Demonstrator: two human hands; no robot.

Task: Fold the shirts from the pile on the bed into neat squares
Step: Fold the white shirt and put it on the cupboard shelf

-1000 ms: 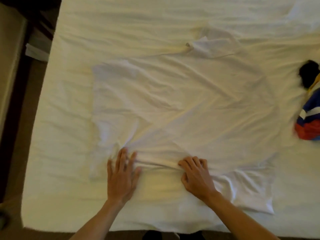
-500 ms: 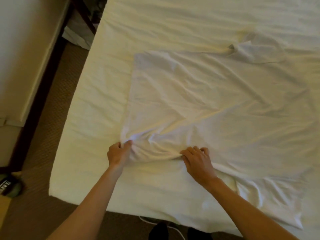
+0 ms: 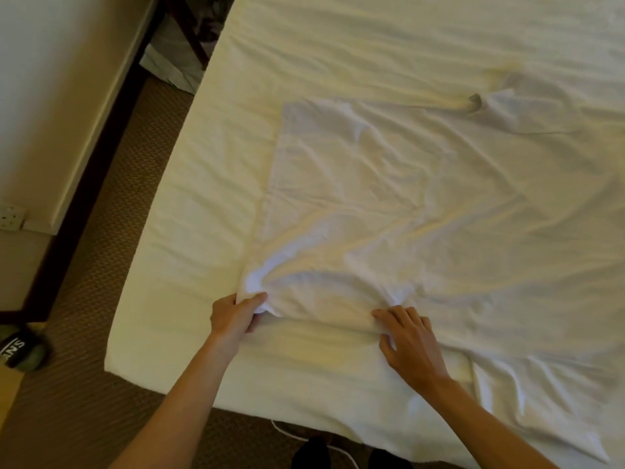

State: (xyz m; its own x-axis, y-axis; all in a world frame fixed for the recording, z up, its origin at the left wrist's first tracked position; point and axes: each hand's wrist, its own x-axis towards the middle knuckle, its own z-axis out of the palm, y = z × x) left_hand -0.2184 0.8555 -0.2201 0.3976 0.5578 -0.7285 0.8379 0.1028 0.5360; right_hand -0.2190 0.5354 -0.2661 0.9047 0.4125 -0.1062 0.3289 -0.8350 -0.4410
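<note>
A large white shirt lies spread and wrinkled on the white bed. One sleeve lies at the near right, and the collar area is at the far right. My left hand pinches the bunched near-left corner of the shirt between thumb and fingers. My right hand rests on the shirt's near edge, fingers curled into the fabric at a fold. The pile of other shirts is out of view.
The bed's left edge and near-left corner border brown carpet. A dark wooden frame and pale wall stand on the left. A dark shoe lies on the floor. A white cable shows below the bed's near edge.
My left hand went from lying flat on the shirt to gripping its near-left corner. The view has swung left, so the coloured clothes at the right are no longer seen.
</note>
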